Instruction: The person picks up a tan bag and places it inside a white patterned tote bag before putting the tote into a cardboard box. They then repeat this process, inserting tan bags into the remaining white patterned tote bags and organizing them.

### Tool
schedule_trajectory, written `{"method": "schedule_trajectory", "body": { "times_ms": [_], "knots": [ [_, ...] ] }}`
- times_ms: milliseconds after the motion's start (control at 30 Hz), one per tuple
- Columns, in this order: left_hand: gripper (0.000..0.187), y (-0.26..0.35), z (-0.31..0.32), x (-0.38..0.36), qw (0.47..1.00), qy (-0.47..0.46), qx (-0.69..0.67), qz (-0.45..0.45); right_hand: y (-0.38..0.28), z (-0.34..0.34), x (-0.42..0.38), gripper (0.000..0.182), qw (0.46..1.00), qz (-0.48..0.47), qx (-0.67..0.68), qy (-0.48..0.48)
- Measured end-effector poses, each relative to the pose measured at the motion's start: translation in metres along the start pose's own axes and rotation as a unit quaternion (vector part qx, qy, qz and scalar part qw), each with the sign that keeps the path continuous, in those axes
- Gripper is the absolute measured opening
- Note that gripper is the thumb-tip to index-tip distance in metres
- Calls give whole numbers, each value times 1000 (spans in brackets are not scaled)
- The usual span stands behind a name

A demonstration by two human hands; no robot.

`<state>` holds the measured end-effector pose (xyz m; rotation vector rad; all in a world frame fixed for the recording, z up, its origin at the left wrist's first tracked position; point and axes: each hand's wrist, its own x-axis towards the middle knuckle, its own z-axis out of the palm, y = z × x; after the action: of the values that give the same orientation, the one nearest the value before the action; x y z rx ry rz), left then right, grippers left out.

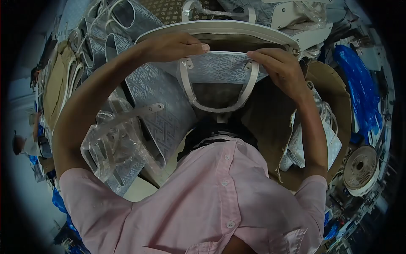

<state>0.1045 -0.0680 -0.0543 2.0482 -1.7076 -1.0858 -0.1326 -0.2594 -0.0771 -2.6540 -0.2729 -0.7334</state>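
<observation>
A grey patterned handbag [218, 67] with white trim and a white looped handle [220, 108] hangs open in front of my chest. My left hand [175, 45] pinches the near top edge of the bag at its left side. My right hand [281, 67] grips the same edge at its right side, next to the handle's fixing. The bag's brown inside shows between the two hands.
Several more grey patterned bags [127, 25] are stacked at the left and top. A bag wrapped in clear plastic [114, 144] lies at my left elbow. A cardboard box [334, 91] stands right, blue plastic [359, 89] behind it, a small white fan [360, 169] lower right.
</observation>
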Motion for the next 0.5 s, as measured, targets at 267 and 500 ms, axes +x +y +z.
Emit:
{"method": "schedule_trajectory", "body": {
  "times_ms": [267, 500],
  "knots": [
    [50, -13, 14, 4, 991, 8, -115, 60, -9, 3, 3, 38, 999, 30, 19, -14],
    [47, -3, 11, 1, 997, 12, -71, 39, -17, 8, 12, 29, 997, 60, 51, -22]
  ]
}}
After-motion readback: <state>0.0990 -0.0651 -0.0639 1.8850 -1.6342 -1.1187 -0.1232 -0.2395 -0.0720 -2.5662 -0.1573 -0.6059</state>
